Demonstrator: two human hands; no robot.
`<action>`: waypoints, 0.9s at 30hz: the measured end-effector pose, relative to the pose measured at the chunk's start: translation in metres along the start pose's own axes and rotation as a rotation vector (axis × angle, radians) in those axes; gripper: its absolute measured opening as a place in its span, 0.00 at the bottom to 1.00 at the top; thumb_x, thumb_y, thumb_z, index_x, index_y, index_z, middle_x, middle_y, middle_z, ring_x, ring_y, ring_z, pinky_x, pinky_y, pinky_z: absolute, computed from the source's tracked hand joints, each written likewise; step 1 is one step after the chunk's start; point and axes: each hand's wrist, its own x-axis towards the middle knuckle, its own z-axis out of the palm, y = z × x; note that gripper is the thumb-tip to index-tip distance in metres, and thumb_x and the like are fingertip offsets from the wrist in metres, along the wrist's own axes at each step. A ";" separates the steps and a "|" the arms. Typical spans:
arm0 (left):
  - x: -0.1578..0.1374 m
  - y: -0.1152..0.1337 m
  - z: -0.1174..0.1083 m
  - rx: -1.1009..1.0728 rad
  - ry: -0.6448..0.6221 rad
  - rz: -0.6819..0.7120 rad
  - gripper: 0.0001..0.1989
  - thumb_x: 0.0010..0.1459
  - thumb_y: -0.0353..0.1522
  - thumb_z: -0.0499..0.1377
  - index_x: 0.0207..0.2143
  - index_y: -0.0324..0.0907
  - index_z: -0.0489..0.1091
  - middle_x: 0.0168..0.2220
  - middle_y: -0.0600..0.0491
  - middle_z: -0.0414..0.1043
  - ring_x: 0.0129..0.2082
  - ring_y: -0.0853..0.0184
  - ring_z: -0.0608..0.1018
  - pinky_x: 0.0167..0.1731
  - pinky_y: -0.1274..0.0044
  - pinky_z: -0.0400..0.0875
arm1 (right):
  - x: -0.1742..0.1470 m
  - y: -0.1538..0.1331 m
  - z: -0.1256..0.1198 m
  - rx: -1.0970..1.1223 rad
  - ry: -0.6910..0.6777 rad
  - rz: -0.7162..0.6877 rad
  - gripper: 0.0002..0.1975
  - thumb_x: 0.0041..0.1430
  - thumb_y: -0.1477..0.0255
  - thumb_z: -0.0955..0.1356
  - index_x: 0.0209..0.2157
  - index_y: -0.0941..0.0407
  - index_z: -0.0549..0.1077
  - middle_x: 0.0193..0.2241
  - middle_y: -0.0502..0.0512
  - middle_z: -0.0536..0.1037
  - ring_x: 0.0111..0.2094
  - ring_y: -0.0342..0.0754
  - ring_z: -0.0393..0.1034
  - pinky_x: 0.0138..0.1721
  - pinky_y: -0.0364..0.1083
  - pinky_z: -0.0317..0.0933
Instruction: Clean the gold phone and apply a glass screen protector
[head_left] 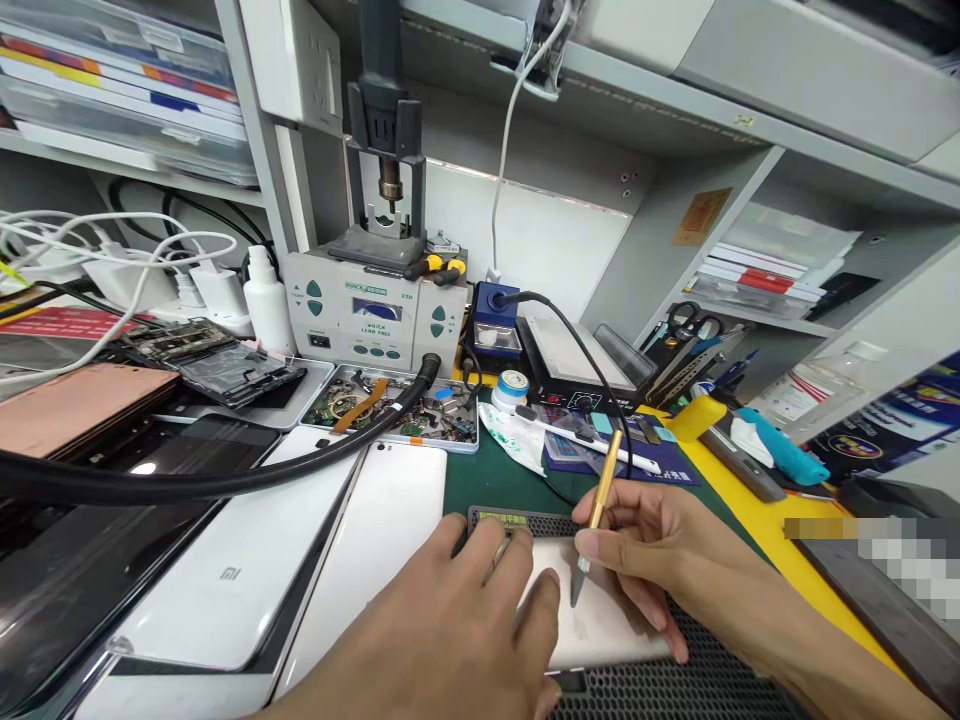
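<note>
Grey shelving backs a yellow-edged counter [769,530], with a green mat [465,480] showing ahead of our hands.

Far left of our left hand: white Mi phone [210,600] among stacked handsets, black hose [187,487] slung across them. Just beside the left hand: second white phone [397,500]. Ahead of it: hot-air station [375,320], parts tray [450,445] in front.

Left hand [457,620]: palm down, fingers bent over the left part of the pale phone [589,635]. Can't tell how firmly it bears down or if it clamps the edge.

Risks, our judgement: the knife [606,480] could skid into the left fingers if the tip breaks loose; they sit right beside the blade. Too much pressure or a steep angle could scratch the panel. If our left hand eased off, the phone could turn under the blade.

Pale phone lies flat between our hands, partly under both, on a black perforated mat [720,660].

Right hand [660,540]: pinching the knife by its gold handle, tip angled down at the phone, contact unclear; lower fingers at the phone's right end.

Right of the right hand: dark slab [855,600], well apart.
</note>
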 end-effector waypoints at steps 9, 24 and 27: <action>0.000 0.001 0.002 0.025 0.034 -0.011 0.21 0.65 0.47 0.59 0.52 0.44 0.76 0.50 0.47 0.80 0.46 0.54 0.80 0.43 0.65 0.74 | 0.000 0.002 0.000 0.001 -0.008 -0.013 0.20 0.56 0.62 0.76 0.43 0.57 0.71 0.12 0.40 0.68 0.11 0.37 0.54 0.10 0.35 0.59; -0.001 0.000 0.004 0.027 0.031 -0.002 0.21 0.64 0.48 0.60 0.50 0.43 0.76 0.49 0.46 0.79 0.44 0.55 0.80 0.41 0.66 0.75 | -0.003 0.002 0.001 0.001 -0.031 -0.023 0.20 0.54 0.62 0.78 0.42 0.57 0.72 0.11 0.40 0.67 0.11 0.37 0.55 0.11 0.35 0.59; -0.002 0.000 0.005 0.024 0.026 0.004 0.22 0.64 0.48 0.60 0.51 0.43 0.76 0.49 0.46 0.79 0.44 0.55 0.79 0.42 0.65 0.75 | -0.002 0.002 0.001 0.014 -0.004 -0.015 0.20 0.55 0.61 0.77 0.42 0.57 0.72 0.11 0.40 0.67 0.11 0.37 0.54 0.10 0.35 0.59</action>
